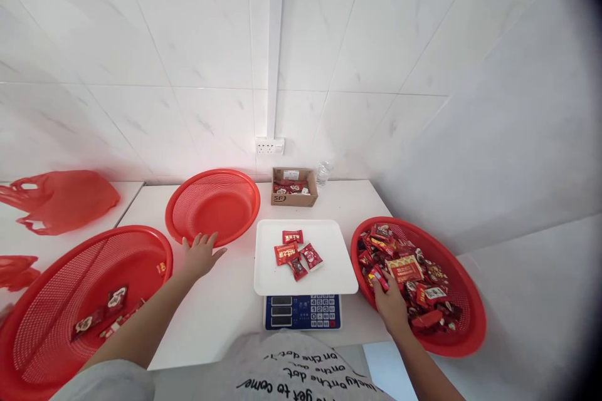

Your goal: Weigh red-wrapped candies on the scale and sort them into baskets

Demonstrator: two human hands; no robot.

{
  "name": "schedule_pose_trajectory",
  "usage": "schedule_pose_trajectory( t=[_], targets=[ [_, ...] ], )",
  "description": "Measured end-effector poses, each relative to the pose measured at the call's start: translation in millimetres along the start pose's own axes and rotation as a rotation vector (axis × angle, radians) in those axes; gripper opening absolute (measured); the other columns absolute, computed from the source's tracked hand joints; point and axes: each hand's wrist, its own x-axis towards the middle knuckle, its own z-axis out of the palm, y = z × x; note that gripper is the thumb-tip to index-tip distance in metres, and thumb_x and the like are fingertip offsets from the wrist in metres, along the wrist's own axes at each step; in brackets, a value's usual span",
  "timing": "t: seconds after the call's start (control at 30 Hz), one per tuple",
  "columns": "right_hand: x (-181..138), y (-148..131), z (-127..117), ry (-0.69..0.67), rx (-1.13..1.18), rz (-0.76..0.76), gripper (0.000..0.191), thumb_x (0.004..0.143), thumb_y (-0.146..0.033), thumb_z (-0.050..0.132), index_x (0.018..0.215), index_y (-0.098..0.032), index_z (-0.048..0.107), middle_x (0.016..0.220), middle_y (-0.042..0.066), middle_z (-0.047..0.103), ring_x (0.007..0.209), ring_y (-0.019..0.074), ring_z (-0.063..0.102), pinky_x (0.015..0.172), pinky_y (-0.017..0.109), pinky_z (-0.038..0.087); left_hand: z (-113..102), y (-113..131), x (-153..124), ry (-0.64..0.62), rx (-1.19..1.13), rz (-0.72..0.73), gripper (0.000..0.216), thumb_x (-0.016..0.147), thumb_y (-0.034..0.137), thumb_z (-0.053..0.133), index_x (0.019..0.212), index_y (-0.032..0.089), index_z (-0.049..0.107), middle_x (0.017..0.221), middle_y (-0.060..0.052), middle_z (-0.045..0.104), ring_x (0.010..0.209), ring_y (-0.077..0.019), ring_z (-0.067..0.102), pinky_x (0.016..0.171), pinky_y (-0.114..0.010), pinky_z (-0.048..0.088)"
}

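My left hand [202, 257] is open, fingers spread, at the near rim of a red mesh basket [172, 225]; I cannot tell whether it touches. Inside the right red basket [473, 338], my right hand [390, 301] closes on a small red candy packet [377, 276]. Around it lie many wrapped candies, mostly red, and a larger red-and-gold packet [407, 268]. Between my hands, several red candy packets [286, 254] rest in a loose cluster on the white tray [338, 250] of a scale. The scale's blue keypad panel [302, 312] faces me.
Another red basket [155, 235] at the left holds a few candies [116, 299]. Behind the scale stand a small cardboard box [294, 199] of packets and a clear plastic item [324, 172]. A red plastic bag [79, 200] lies far left. The tiled wall [211, 119] bounds the table.
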Motion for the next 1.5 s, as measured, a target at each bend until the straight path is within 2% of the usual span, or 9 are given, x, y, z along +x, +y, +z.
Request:
schedule_pose_trajectory(
  t=[0.17, 0.33, 0.47, 0.7, 0.93, 1.07, 1.23, 1.33, 1.5],
  targets=[
    [-3.2, -5.7, -1.6, 0.011, -0.005, -0.017, 0.065, 0.073, -0.05, 0.037, 0.127, -0.014, 0.045, 0.128, 0.014, 0.052, 0.112, 0.0294, 0.05, 0.094, 0.04, 0.037, 1.9, 44.9, -19.7, 0.146, -0.107, 0.219, 0.056, 0.088, 0.049, 0.034, 0.134, 0.019, 0.039, 0.142, -0.012, 0.038, 0.136, -0.0295, 0.019, 0.108, -0.056, 0.012],
    [-5.7, -8.0, -2.7, 0.018, -0.005, -0.026, 0.064, 0.075, -0.049, 0.036, 0.127, -0.013, 0.045, 0.126, 0.015, 0.053, 0.111, 0.029, 0.051, 0.093, 0.04, 0.037, 11.1, 109.7, -29.3, 0.011, -0.259, 0.562, 0.052, 0.085, 0.038, 0.046, 0.133, 0.02, 0.04, 0.144, -0.011, 0.035, 0.136, -0.026, 0.021, 0.11, -0.047, 0.019],
    [-6.4, -6.6, -3.2, 0.018, -0.001, -0.015, 0.064, 0.075, -0.049, 0.038, 0.128, -0.014, 0.046, 0.125, 0.015, 0.054, 0.109, 0.0295, 0.052, 0.093, 0.041, 0.037, 17.0, 146.5, -21.9, -0.081, -0.307, 0.593, 0.058, 0.082, 0.032, 0.052, 0.136, 0.019, 0.036, 0.146, -0.013, 0.029, 0.137, -0.0275, 0.017, 0.11, -0.047, 0.018],
    [-7.8, -6.2, -4.1, 0.002, 0.031, -0.046, 0.064, 0.076, -0.049, 0.037, 0.129, -0.015, 0.044, 0.129, 0.014, 0.05, 0.115, 0.0286, 0.049, 0.095, 0.04, 0.036, 18.2, 185.5, -15.8, -0.062, -0.32, 0.653, 0.069, 0.077, 0.05, 0.056, 0.137, 0.028, 0.03, 0.149, -0.011, 0.021, 0.137, -0.0295, 0.014, 0.107, -0.056, 0.011],
    [-8.4, -8.0, -4.4, -0.002, 0.054, -0.047, 0.063, 0.076, -0.049, 0.037, 0.129, -0.015, 0.044, 0.132, 0.013, 0.048, 0.118, 0.0278, 0.046, 0.097, 0.04, 0.034, 21.4, 196.3, -17.4, 0.031, -0.378, 0.607, 0.047, 0.078, 0.038, 0.058, 0.121, 0.022, 0.047, 0.123, -0.012, 0.049, 0.114, -0.0287, 0.044, 0.096, -0.046, 0.033],
    [-8.1, -7.7, -4.2, -0.001, 0.054, -0.054, 0.063, 0.076, -0.048, 0.037, 0.13, -0.014, 0.043, 0.132, 0.013, 0.048, 0.119, 0.0292, 0.045, 0.097, 0.041, 0.035, 22.1, 196.4, -14.7, 0.033, -0.526, 0.544, 0.035, 0.079, 0.027, 0.056, 0.113, 0.021, 0.051, 0.114, -0.01, 0.051, 0.107, -0.0256, 0.048, 0.092, -0.042, 0.039],
    [-7.1, -5.2, -2.9, 0.008, 0.062, -0.056, 0.062, 0.076, -0.048, 0.038, 0.129, -0.015, 0.045, 0.132, 0.012, 0.049, 0.118, 0.0287, 0.046, 0.097, 0.041, 0.035, 23.2, 196.7, -14.8, 0.037, -0.605, 0.466, 0.039, 0.08, 0.01, 0.044, 0.116, 0.022, 0.047, 0.112, -0.008, 0.051, 0.097, -0.0166, 0.055, 0.085, -0.031, 0.045],
    [-7.0, -4.7, -2.8, 0.008, 0.065, -0.063, 0.062, 0.076, -0.047, 0.038, 0.129, -0.016, 0.044, 0.132, 0.012, 0.049, 0.118, 0.0283, 0.047, 0.097, 0.04, 0.035, 21.9, 193.5, -17.5, 0.035, -0.614, 0.429, 0.041, 0.079, 0.012, 0.047, 0.119, 0.022, 0.046, 0.114, -0.007, 0.05, 0.099, -0.0172, 0.054, 0.087, -0.032, 0.044],
    [-8.2, -7.4, -4.2, -0.007, 0.049, -0.044, 0.063, 0.077, -0.048, 0.037, 0.129, -0.015, 0.044, 0.129, 0.013, 0.051, 0.115, 0.0292, 0.049, 0.095, 0.041, 0.036, 15.1, 188.3, -25.8, 0.032, -0.485, 0.426, 0.047, 0.076, 0.027, 0.059, 0.12, 0.02, 0.046, 0.119, -0.011, 0.052, 0.112, -0.0283, 0.046, 0.095, -0.045, 0.035]
  ],
)
